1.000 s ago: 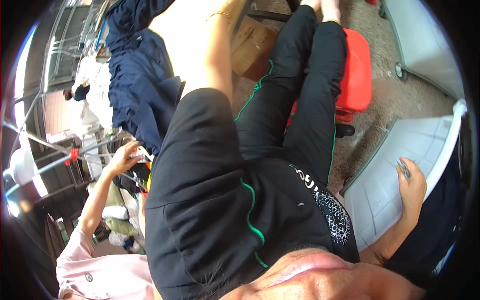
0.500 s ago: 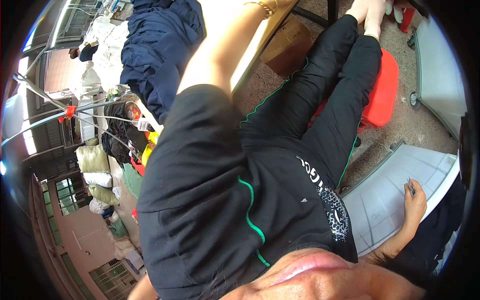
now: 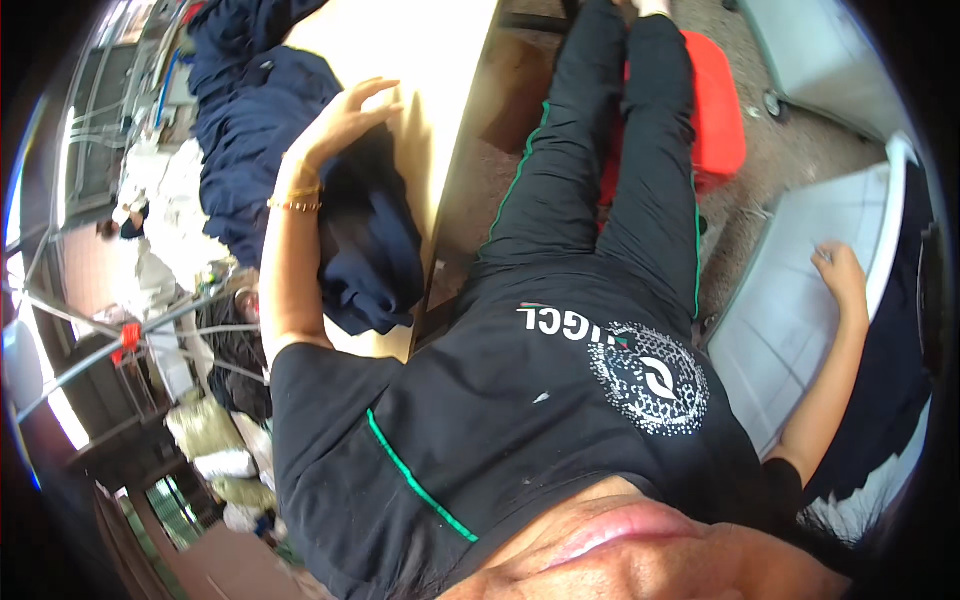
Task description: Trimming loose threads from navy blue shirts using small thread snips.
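My left hand [image 3: 345, 120], with a gold bracelet at the wrist, is over the wooden table at the edge of a dark blue cloth pile [image 3: 250, 120]. Its fingers are apart, and nothing shows between them. A loose dark blue piece of cloth [image 3: 375, 240] lies beside that forearm and bunches near the table's edge. Off to the right, my right hand [image 3: 842, 275] is in front of a pale grey bin wall [image 3: 790, 240]. Its fingers are curled together around a small tool that barely shows; half a second ago it looked like metal thread snips.
The light wooden table [image 3: 440, 60] runs along my left side, with a cardboard box [image 3: 515, 90] under it. A red plastic stool [image 3: 715, 110] stands by my legs. A wheeled grey bin [image 3: 830, 60] is at the far right. Metal poles [image 3: 75, 370] and sacks [image 3: 205, 430] are at the left.
My left hand has come back from the far side of the table to the dark blue cloth. My right hand is higher in the picture, and the whole view has shifted.
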{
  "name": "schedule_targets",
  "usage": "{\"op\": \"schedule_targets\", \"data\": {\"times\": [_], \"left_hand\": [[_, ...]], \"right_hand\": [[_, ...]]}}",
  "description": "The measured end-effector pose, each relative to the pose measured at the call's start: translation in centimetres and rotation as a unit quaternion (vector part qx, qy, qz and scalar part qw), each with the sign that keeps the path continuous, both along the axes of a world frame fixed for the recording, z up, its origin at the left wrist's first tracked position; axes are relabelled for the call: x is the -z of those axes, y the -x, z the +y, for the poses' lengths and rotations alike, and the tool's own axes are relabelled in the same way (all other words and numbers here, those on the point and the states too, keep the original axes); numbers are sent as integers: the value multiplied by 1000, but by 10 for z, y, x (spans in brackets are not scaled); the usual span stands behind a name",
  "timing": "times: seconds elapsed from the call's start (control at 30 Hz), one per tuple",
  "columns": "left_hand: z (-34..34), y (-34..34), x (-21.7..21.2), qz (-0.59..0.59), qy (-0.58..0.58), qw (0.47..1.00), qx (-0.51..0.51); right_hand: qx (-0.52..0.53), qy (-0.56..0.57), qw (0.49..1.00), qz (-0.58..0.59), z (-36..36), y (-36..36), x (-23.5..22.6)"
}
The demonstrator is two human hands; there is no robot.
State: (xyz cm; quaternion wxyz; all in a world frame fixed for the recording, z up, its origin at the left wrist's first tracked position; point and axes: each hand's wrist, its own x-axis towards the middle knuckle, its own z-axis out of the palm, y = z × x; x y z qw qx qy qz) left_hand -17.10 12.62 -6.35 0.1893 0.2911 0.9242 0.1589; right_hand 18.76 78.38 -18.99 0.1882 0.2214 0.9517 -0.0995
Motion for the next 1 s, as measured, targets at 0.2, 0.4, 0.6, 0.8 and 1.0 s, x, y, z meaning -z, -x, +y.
{"op": "schedule_targets", "data": {"times": [0.2,0.4,0.6,0.8,1.0], "left_hand": [[-29,14,68,54,19,998,-23],[-15,28,93,64,-28,996,-54],[-32,52,110,127,14,992,8],[-37,77,107,76,40,994,61],[3,135,37,-98,162,975,113]], "right_hand": [[22,-11,1000,14,-21,1,-21],[33,-13,999,-30,-13,4,-15],[33,-3,999,-20,-9,9,-17],[25,0,1000,-10,-10,9,-12],[40,-5,998,-40,-15,12,-21]]}}
